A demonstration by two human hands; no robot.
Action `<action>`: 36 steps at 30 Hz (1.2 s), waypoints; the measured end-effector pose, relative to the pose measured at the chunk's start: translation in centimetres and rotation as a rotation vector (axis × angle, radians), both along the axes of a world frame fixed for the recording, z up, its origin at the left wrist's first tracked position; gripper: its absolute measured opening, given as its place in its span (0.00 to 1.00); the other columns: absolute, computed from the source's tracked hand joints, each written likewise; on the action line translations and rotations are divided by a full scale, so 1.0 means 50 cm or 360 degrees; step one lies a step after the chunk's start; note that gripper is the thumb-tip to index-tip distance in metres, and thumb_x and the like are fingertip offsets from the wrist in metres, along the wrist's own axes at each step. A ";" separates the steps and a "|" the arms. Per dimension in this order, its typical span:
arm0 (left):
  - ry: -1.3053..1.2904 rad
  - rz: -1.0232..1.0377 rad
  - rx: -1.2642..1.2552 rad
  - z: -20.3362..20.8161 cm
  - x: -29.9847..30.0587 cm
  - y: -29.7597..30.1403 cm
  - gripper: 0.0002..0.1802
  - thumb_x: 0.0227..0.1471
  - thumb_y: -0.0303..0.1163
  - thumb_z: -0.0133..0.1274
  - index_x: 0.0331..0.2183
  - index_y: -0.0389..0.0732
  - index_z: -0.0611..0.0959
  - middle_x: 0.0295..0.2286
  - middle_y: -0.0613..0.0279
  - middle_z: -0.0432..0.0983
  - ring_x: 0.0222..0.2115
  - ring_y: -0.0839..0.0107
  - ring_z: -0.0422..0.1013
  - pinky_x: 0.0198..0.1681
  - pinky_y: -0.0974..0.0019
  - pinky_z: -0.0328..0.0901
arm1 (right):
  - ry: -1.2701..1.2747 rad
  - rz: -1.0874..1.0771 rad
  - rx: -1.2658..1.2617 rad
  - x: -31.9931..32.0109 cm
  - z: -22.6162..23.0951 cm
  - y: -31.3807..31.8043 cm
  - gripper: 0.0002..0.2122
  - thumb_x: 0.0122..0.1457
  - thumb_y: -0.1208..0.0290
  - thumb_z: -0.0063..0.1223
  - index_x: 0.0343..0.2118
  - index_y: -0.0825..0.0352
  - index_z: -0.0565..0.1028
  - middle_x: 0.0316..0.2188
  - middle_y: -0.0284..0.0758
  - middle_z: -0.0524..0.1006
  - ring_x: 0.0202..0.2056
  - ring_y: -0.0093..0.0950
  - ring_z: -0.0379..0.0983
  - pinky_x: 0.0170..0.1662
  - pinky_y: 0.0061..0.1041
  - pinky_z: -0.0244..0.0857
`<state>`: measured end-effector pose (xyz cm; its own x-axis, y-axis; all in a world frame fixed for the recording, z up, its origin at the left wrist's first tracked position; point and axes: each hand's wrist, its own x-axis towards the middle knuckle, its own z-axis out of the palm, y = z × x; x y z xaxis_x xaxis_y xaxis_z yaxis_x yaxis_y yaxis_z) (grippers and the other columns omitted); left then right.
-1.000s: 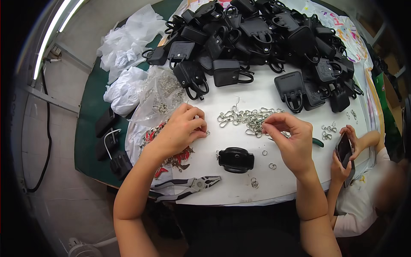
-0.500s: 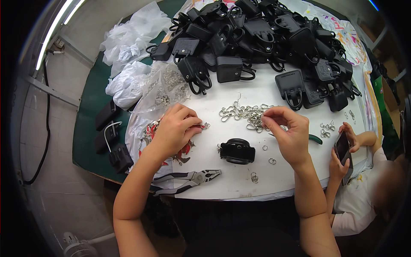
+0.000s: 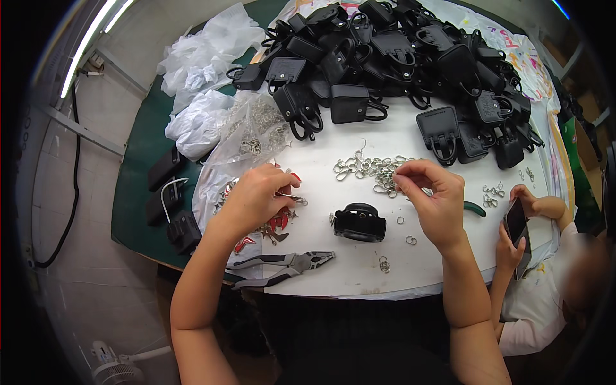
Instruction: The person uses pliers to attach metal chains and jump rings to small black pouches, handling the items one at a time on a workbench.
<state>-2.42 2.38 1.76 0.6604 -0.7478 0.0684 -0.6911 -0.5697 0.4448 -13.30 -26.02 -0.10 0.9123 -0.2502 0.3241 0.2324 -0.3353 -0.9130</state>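
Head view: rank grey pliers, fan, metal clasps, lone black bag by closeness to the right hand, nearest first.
1. Metal clasps, left of the right hand
2. Lone black bag, lower left
3. Grey pliers, farther left
4. Fan, bottom-left corner

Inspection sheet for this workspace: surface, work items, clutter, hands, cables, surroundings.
Surface: white covering over green table; smudges near front edge.
Work items: black mini handbag; silver swivel clasps; red-and-silver charms.
Clutter: grey-handled pliers, metal rings, heaped black handbags, plastic bags.
Hands: left hand holds a metal charm; right hand at the clasps, hold unclear.
Cables: white cable by black devices; black cable hanging left.
Surroundings: another person holding a phone; fan.
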 end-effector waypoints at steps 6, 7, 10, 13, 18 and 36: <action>0.0428 0.0088 -0.0361 0.043 -0.023 0.010 0.11 0.48 0.23 0.63 0.37 0.36 0.85 0.29 0.60 0.78 0.31 0.71 0.74 0.35 0.69 0.68 | -0.0033 0.0028 -0.0002 0.001 -0.001 -0.001 0.03 0.55 0.83 0.60 0.32 0.74 0.80 0.27 0.36 0.82 0.29 0.22 0.79 0.35 0.19 0.72; 0.0423 0.0088 -0.0364 0.048 -0.034 0.005 0.11 0.48 0.23 0.63 0.37 0.36 0.85 0.29 0.60 0.78 0.31 0.71 0.74 0.35 0.69 0.68 | -0.0013 0.0034 0.0053 0.000 -0.001 -0.002 0.03 0.55 0.83 0.60 0.32 0.73 0.80 0.27 0.36 0.82 0.29 0.22 0.79 0.35 0.19 0.72; 0.1197 0.0199 -0.0929 0.061 -0.079 0.001 0.08 0.55 0.23 0.59 0.39 0.33 0.84 0.34 0.63 0.76 0.33 0.81 0.71 0.36 0.75 0.66 | -0.0050 0.0084 0.0236 -0.007 0.011 0.004 0.03 0.54 0.83 0.61 0.32 0.72 0.81 0.28 0.36 0.82 0.29 0.22 0.78 0.35 0.19 0.72; 0.1288 0.0151 -0.1033 0.079 -0.124 0.001 0.08 0.56 0.23 0.58 0.39 0.33 0.85 0.34 0.63 0.77 0.33 0.81 0.70 0.36 0.76 0.65 | -0.0161 0.0214 0.0334 -0.028 0.041 0.028 0.04 0.53 0.85 0.62 0.32 0.72 0.81 0.29 0.37 0.81 0.29 0.22 0.77 0.35 0.19 0.71; 0.1350 0.0148 -0.1085 0.113 -0.163 -0.007 0.08 0.52 0.22 0.58 0.36 0.31 0.86 0.30 0.60 0.77 0.33 0.74 0.68 0.38 0.71 0.61 | -0.0195 0.0660 0.0210 -0.071 0.096 0.076 0.07 0.50 0.84 0.66 0.33 0.70 0.82 0.30 0.36 0.82 0.28 0.21 0.77 0.32 0.19 0.70; 0.1088 -0.0001 -0.1015 0.122 -0.202 0.011 0.14 0.56 0.23 0.58 0.46 0.36 0.85 0.31 0.65 0.77 0.32 0.77 0.70 0.35 0.73 0.64 | 0.0011 0.0713 0.0442 -0.095 0.086 0.142 0.05 0.54 0.83 0.63 0.34 0.71 0.81 0.29 0.35 0.82 0.28 0.19 0.76 0.33 0.17 0.70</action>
<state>-12.52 2.91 7.85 0.7084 -0.7030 0.0625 -0.1642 -0.0780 0.9833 -18.05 -18.89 4.21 0.9514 0.0895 0.2947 0.2912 0.0503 -0.9553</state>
